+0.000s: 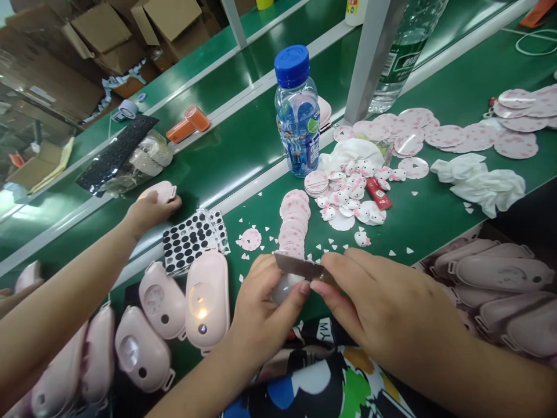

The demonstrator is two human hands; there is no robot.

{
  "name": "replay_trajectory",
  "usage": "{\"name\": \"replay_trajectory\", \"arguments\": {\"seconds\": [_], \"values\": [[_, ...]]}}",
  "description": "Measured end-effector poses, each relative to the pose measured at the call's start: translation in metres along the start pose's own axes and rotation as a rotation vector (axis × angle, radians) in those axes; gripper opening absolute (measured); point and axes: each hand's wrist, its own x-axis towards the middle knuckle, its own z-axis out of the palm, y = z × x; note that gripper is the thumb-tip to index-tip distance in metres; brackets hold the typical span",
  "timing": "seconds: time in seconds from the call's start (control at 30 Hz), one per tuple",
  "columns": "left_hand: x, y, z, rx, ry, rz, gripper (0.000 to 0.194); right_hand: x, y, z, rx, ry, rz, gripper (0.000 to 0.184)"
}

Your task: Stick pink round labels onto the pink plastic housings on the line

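My left hand (263,305) is closed around a translucent, rounded piece (284,288), most of it hidden by the fingers. A flat brownish strip (299,267) is pinched by my right hand (380,290), and it crosses over the translucent piece. Whether the two touch, I cannot tell. Just beyond my hands lies an overlapping row of pink patterned paper discs (293,217). Small white triangles are scattered around them. A pile of white cat-face pieces (348,191) sits further right, with one loose cat-face piece (361,238) close to my right hand.
Another person's hand (152,203) holds a pink piece at left. Pink oval cases (208,296) stand below sheets of black dots (191,241); more pink cases (500,273) lie at right. A blue-capped bottle (298,116) stands before a metal post (372,58). White cloth (483,180) lies right.
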Motion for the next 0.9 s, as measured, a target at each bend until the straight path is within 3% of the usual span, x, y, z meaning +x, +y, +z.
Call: {"name": "replay_trajectory", "arguments": {"seconds": [0.73, 0.9], "values": [[0.006, 0.005, 0.001, 0.118, 0.073, 0.077, 0.007, 0.003, 0.001, 0.002, 0.045, 0.025, 0.012, 0.025], [0.005, 0.002, 0.0, 0.079, 0.082, 0.052, 0.011, 0.013, 0.027, -0.007, 0.122, 0.003, 0.213, 0.027]]}}
